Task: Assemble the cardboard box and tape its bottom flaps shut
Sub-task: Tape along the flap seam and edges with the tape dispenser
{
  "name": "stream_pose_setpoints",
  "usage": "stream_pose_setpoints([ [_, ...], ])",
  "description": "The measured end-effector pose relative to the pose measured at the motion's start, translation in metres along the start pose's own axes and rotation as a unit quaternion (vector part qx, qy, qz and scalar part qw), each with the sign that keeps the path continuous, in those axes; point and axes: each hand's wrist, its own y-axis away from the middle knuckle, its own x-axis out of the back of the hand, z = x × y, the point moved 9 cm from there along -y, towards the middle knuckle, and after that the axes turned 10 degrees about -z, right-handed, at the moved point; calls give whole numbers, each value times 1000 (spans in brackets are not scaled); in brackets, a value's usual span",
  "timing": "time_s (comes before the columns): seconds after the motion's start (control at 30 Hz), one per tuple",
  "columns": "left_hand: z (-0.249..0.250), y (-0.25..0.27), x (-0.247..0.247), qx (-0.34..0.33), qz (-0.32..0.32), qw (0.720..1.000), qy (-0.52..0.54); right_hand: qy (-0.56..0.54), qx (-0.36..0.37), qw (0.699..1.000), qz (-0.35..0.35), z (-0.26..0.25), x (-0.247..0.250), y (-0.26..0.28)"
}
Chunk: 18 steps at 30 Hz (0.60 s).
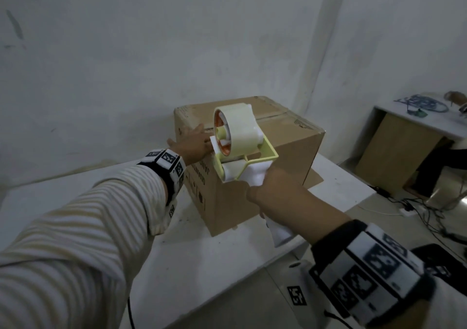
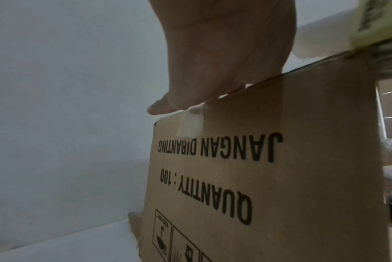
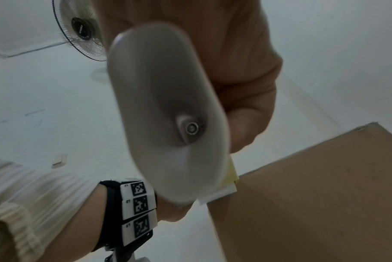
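Observation:
A brown cardboard box [image 1: 283, 161] stands upside down on the white table [image 1: 75, 197], its printed text inverted [image 2: 257, 177]. My left hand [image 1: 194, 141] lies flat with straight fingers on the box's upper face near the left edge; in the left wrist view the palm [image 2: 212, 53] presses down at that edge, above an old strip of tape [image 2: 191, 125]. My right hand [image 1: 283, 197] grips the white handle [image 3: 168, 115] of a yellow tape dispenser [image 1: 235, 139], whose front end meets the box's near top edge. The box side [image 3: 313, 203] shows beside it.
White walls stand close behind the table. A second table [image 1: 417, 121] with blue cables lies to the right, with cardboard under it and wires on the floor [image 1: 417, 210]. A fan [image 3: 82, 31] hangs on the wall in the right wrist view.

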Motion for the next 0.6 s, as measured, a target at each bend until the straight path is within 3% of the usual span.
stream_pose_setpoints([
  [0.3,12,17,-7,-11,-2,1000,-29,-92,-47,994,-18,14,2,4],
  [0.43,44,39,1,-117,10,992,-39,-79,-68,994,-13,13,9,7],
  [0.6,28,37,-10,-112,-46,990,-73,-138,-65,987,-43,18,12,14],
])
